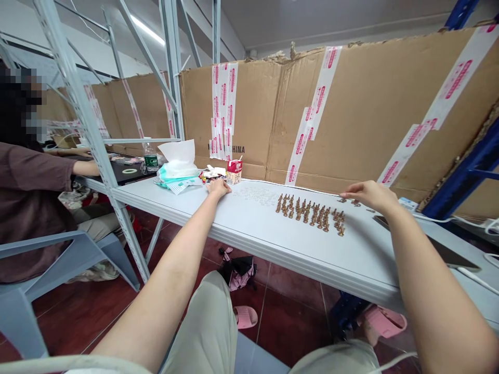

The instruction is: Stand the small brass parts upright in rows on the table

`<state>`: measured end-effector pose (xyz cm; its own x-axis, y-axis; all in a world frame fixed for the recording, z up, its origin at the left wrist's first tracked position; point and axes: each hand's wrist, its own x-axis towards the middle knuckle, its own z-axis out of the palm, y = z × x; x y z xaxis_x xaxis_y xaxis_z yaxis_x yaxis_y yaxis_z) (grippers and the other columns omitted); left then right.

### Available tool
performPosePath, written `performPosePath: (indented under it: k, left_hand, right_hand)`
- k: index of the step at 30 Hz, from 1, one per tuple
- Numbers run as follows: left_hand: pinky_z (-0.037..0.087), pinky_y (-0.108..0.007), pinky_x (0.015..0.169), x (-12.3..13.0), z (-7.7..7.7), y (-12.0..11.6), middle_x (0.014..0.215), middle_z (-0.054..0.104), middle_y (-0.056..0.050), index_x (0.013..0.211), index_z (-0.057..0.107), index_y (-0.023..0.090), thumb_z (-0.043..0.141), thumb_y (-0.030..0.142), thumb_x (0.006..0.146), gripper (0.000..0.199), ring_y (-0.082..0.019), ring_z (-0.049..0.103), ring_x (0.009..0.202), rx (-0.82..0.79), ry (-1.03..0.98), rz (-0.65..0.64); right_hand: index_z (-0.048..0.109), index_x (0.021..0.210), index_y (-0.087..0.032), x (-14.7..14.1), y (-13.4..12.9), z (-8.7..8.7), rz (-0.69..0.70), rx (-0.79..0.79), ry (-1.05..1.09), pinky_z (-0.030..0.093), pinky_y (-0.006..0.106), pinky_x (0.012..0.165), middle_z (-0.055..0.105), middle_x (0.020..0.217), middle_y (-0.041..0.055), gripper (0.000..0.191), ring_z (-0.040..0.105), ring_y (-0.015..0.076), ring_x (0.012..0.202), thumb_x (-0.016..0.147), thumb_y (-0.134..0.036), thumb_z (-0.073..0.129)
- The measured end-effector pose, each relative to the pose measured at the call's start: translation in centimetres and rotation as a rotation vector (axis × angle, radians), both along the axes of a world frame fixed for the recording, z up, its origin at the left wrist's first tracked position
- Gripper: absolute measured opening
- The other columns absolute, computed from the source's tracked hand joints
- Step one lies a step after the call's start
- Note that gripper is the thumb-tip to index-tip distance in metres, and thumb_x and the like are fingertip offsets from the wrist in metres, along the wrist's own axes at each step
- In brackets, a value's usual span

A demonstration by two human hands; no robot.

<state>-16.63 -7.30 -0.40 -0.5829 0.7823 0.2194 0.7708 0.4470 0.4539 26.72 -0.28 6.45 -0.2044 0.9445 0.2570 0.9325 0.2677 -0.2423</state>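
My left hand (219, 188) rests at the back of the white table, beside scattered small clear pieces (257, 195). Its fingers are curled together; whatever is between them is hidden or too small to name. My right hand (368, 195) hovers low over the table's right part, fingers stretched to the left and slightly apart. Just under its fingertips lies a small brass-coloured piece (342, 200), with a few more beneath the hand. Several rows of small upright brass-coloured pieces (307, 213) stand between my hands.
A red and cream drink carton (234, 172) and a pack of tissues (177, 169) stand near my left hand. A dark flat device (448, 254) with white cables lies at right. Taped cardboard (249, 114) walls the back. Another person (35, 202) sits at left beyond a metal post (83, 119).
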Motion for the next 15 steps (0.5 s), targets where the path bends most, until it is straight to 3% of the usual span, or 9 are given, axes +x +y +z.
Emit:
performPosePath:
  k: [5,10,15]
  left_hand:
    - [0.031,-0.041,0.091,-0.12,-0.04,0.27,0.099,0.064,-0.006,0.083,0.067,0.024,0.062,0.036,0.071,0.018,-0.026,0.049,0.103,0.054,0.01,0.033]
    - [0.031,-0.043,0.09,-0.08,-0.14,0.42,0.096,0.063,-0.008,0.084,0.066,0.021,0.056,0.031,0.076,0.016,-0.026,0.048,0.102,0.157,0.066,0.048]
    - [0.034,-0.037,0.092,-0.17,-0.58,0.41,0.101,0.056,-0.01,0.088,0.061,0.016,0.05,0.013,0.075,0.017,-0.023,0.044,0.104,0.31,0.147,-0.07]
  right_hand:
    - [0.068,0.084,-0.027,0.33,-0.46,0.31,-0.098,-0.121,-0.167,0.033,0.03,0.06,0.066,0.076,0.0029,0.028,0.056,0.0189,0.075,0.069,-0.048,0.057]
    - [0.068,0.085,-0.027,0.46,-0.51,0.31,-0.102,-0.188,-0.228,0.036,0.029,0.061,0.066,0.077,0.0024,0.027,0.058,0.0194,0.079,0.066,-0.045,0.06]
    - [0.07,0.079,-0.025,0.52,-0.45,0.12,-0.074,-0.184,-0.223,0.038,0.028,0.058,0.067,0.071,0.0048,0.022,0.06,0.021,0.073,0.061,-0.037,0.064]
